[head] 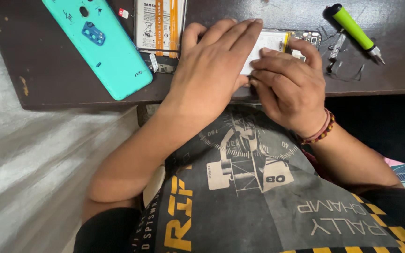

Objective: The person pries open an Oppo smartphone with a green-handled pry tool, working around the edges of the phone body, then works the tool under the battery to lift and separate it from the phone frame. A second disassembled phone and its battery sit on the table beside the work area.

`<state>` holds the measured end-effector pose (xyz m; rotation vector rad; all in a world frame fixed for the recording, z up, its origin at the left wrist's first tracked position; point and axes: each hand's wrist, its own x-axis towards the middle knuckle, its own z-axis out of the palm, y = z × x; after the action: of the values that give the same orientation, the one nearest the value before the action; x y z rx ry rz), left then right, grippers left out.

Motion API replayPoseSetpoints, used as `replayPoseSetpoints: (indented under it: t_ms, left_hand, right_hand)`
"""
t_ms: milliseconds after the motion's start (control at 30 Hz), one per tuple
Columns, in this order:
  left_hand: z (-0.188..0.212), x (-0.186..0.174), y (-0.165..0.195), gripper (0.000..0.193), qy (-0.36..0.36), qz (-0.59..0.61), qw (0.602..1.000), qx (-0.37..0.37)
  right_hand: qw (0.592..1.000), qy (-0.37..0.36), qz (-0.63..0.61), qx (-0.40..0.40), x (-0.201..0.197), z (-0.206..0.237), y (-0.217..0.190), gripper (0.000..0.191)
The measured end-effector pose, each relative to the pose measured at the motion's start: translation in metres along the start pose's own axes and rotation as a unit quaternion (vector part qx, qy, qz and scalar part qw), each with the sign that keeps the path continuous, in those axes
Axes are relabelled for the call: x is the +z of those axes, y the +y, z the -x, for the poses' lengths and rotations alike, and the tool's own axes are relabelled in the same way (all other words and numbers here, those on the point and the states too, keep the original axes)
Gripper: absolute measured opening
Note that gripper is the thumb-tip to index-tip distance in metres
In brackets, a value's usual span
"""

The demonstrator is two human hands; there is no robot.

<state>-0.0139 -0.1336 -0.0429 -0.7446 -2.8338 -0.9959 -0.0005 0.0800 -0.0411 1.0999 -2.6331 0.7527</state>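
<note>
The left hand (212, 70) lies palm down, its fingers (240, 35) straight, close together and pointing away from the body. The right hand (289, 86) sits just beside it, touching it, fingers curled and bent inward, with a beaded band around the wrist. Both forearms are bare and angle in from the body.

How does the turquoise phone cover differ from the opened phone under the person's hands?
The turquoise back cover lies free on the dark table, untouched; the opened phone is pressed under the left hand and right hand. The cover shows a plain coloured shell with a camera cut-out; the opened phone shows a white battery and circuit parts. The cover lies slanted, the phone roughly level. Both rest flat on the table.
</note>
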Motion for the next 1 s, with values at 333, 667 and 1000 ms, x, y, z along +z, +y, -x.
replayPoseSetpoints:
  t_ms: [333, 667, 1000]
  left_hand:
    - [0.016, -0.001, -0.002, 0.066, -0.022, 0.002, 1.0, 0.01]
    - [0.032, 0.014, -0.006, 0.034, -0.002, 0.007, 0.999, 0.053]
    - [0.036, 0.024, -0.009, 0.03, 0.01, 0.007, 0.997, 0.071]
  right_hand:
    - [0.99, 0.095, 0.013, 0.104, -0.042, 0.04, 0.037, 0.009]
    - [0.974, -0.032, 0.152, 0.164, -0.077, 0.066, 0.061, 0.031]
    - [0.978, 0.002, 0.12, 0.171, -0.066, 0.083, 0.088, 0.029]
